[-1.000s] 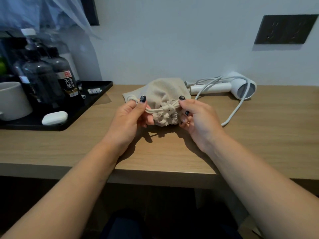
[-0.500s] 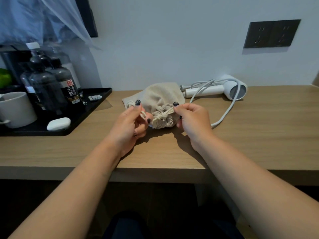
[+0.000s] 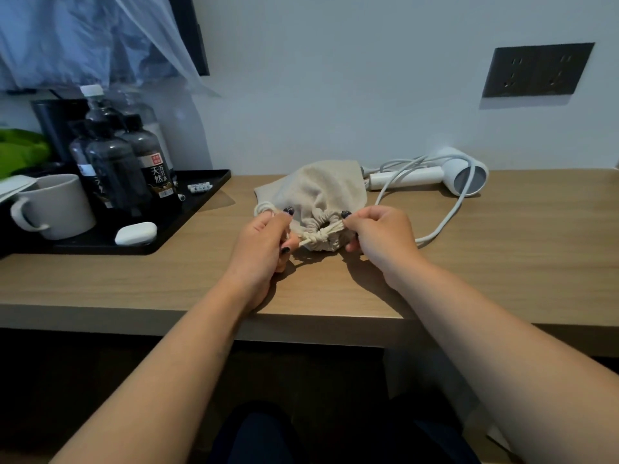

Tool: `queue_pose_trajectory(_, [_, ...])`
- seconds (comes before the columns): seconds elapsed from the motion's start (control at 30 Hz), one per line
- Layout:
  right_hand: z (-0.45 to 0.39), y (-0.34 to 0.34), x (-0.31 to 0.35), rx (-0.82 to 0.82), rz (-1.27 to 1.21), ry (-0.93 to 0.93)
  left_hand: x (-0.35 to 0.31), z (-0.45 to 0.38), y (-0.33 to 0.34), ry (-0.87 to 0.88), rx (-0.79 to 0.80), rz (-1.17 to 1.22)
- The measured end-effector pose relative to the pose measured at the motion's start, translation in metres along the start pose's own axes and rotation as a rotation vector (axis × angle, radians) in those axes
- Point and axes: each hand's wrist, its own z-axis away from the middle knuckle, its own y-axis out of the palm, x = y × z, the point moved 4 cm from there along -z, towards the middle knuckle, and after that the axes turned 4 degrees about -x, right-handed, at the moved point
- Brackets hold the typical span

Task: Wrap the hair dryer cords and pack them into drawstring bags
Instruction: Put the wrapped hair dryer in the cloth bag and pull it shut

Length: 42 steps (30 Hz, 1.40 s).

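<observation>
One head-worn wide-angle view, facing forward and down, close over the wooden desk [image 3: 469, 262] toward the wall.

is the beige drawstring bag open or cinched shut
Nearly shut: the bag's mouth is gathered tight, with a small gap, while both hands pinch the cord.

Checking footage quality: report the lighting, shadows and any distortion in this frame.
Head view: soft, even light; both hands, left hand and right hand, cast dark shadows on the desk beneath the drawstring bag; wide-angle lens bends the desk edge and stretches the forearms; the bottles are dim, with only part of the label readable.
</observation>
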Motion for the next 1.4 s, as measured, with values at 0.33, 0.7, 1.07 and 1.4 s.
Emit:
queue_pose_trajectory(0.33, [-0.019,-0.021,0.016,-0.063,0.102,0.02,0.011,-0.017,-0.013,-0.042,-0.419,0.013])
queue_pose_trajectory(0.7, [-0.07,0.025,-0.004,-0.169,-0.094,0.163,0.027,-0.081,-0.005,-0.318,-0.421,0.138])
queue_pose_trajectory(1.07, [-0.094,0.045,-0.003,-0.002,-0.189,0.228,0.017,-0.09,0.008,-0.282,-0.072,0.208])
queue_pose_trajectory(1.4, [-0.084,0.04,-0.01,0.053,-0.679,0.056,0.011,-0.072,0.015,-0.138,0.134,0.126])
